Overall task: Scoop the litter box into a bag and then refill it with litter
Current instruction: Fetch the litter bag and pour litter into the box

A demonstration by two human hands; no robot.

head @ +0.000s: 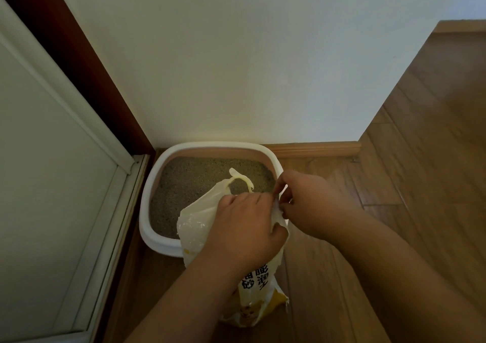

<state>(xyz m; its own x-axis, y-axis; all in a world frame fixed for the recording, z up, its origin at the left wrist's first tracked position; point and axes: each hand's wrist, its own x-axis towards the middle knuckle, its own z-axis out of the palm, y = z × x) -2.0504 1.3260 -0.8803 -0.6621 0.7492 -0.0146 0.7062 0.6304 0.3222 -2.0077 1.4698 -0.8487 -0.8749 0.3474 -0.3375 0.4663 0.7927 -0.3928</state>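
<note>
Head view. The litter box (157, 227) is sitting on the wooden floor (394, 211) in the corner, against the white wall (236, 53) and beside the door frame (86, 79). Grey litter (200, 182) is covering its base in a fairly even layer; no clumps are visible, though the near right part is hidden behind the bag and the hands. No scoop is showing in this view.

The plastic bag (200, 224) is standing just below and between both hands, its upper part leaning over the near rim of the box. A printed yellow litter pack (259, 303) is showing through its lower section, resting on the floor beneath the left wrist.

The left hand (244, 229) is gripping the bag's upper edge, its fingers (276, 230) curling round the plastic. The right hand (313, 205) is pinching the same edge just beside the left hand, fingers (282, 184) closing on a fold of film. One bag handle (240, 178) is standing free above the left fingers.

Judgement: the hands are working the bag mouth. Whether scooping is finished cannot be determined. Pouring fresh litter appears not yet done.
</note>
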